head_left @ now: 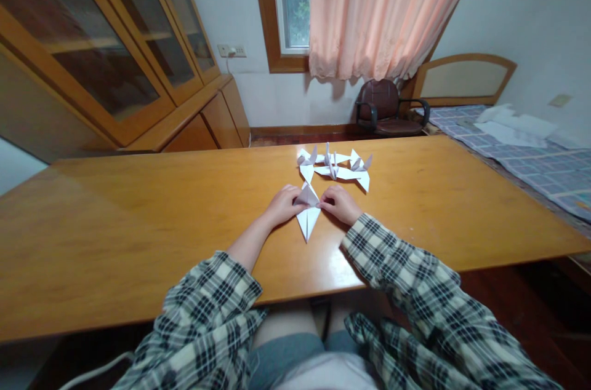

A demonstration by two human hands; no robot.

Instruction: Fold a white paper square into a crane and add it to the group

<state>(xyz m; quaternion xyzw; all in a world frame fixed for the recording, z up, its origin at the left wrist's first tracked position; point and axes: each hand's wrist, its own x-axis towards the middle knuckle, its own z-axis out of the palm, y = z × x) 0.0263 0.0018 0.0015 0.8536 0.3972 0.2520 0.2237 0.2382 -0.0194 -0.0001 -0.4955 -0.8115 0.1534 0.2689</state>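
A partly folded white paper, kite-shaped with its point toward me, lies on the wooden table. My left hand pinches its upper left edge, fingers closed on the fold. My right hand pinches the upper right edge in the same way. Just beyond the paper stand three finished white paper cranes in a row.
A wood cabinet with glass doors stands at the left. A dark chair sits under the pink curtain past the table's far edge. A bed with a checked cover and white sheets lies at the right.
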